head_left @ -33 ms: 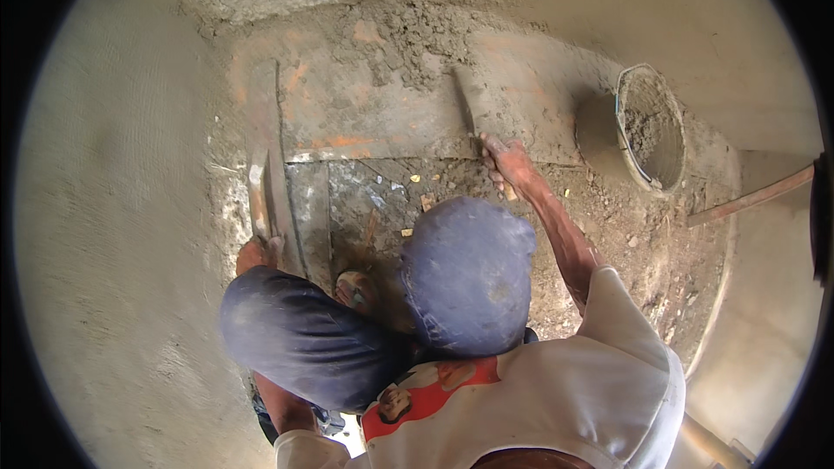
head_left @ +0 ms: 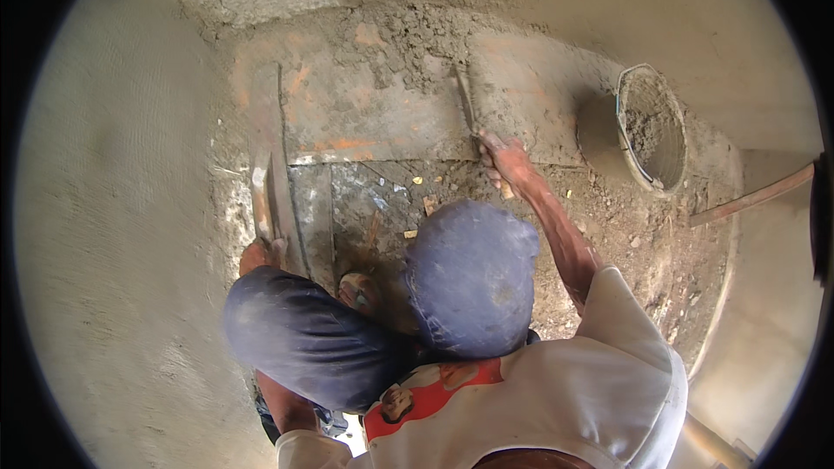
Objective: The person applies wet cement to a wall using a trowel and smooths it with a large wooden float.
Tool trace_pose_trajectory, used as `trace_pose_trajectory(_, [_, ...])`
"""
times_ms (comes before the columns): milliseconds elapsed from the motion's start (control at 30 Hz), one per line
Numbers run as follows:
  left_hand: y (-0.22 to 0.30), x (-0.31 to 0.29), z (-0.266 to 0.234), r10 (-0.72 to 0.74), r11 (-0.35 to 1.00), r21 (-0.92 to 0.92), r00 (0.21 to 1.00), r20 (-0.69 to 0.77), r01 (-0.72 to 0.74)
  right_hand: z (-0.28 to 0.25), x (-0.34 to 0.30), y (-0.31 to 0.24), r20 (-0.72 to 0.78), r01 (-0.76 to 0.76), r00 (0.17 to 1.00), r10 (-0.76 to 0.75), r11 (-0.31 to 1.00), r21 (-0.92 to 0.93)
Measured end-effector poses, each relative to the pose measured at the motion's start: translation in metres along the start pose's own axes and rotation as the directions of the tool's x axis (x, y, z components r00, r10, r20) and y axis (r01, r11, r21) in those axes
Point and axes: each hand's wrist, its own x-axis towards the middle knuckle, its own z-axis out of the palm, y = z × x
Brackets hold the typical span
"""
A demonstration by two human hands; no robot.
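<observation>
My right hand point(head_left: 508, 165) is closed round the handle of a trowel. The trowel's blade point(head_left: 466, 100) points away from me, nearly edge-on, over a flat mortar-smeared board point(head_left: 400, 126) with orange patches. Crumbly wet mortar point(head_left: 417, 48) lies along the board's far side. At left, my left hand point(head_left: 262, 254), partly behind my knee, grips the near end of a long plastering float point(head_left: 276, 148). The float has a raised handle bar point(head_left: 260, 195) and lies along the board's left end. Most fingers of that hand are hidden.
A bucket point(head_left: 599, 135) with mortar inside stands tilted at the right, its mouth facing right. Plastered wall point(head_left: 122, 208) rises on my left. Rubble and scraps point(head_left: 608, 234) cover the ground between my knees and the bucket. A wooden bar point(head_left: 756, 195) juts in at far right.
The trowel blade has turned to a narrower, more edge-on angle. My right hand has barely moved, and my left hand stays on the float. The whole view has shifted slightly.
</observation>
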Motion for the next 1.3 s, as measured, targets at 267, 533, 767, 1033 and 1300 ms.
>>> trace_pose_trajectory(267, [-0.019,0.010,0.010,0.082,0.994,0.077,0.995,-0.047,-0.079,0.236,0.088,-0.107,0.507,-0.008,0.854,-0.113,0.973,0.231])
trace_pose_trajectory(533, [-0.021,0.016,0.021,0.111,0.992,0.065,0.989,-0.099,-0.105,0.147,0.146,-0.114,0.241,-0.023,0.963,-0.122,0.853,0.522])
trace_pose_trajectory(767, [-0.012,0.009,0.010,0.086,0.996,0.037,0.995,-0.051,-0.084,0.052,0.089,-0.074,0.143,0.112,0.980,-0.140,0.976,0.189])
trace_pose_trajectory(1033, [-0.022,0.010,0.013,0.024,0.993,0.113,0.998,-0.056,-0.018,0.010,0.105,-0.032,0.523,0.581,0.654,-0.547,-0.080,-0.810])
trace_pose_trajectory(1300, [-0.019,0.010,0.011,0.065,0.998,-0.004,0.997,-0.040,-0.065,-0.039,0.209,-0.110,0.342,0.371,0.364,-0.866,-0.202,-0.906])
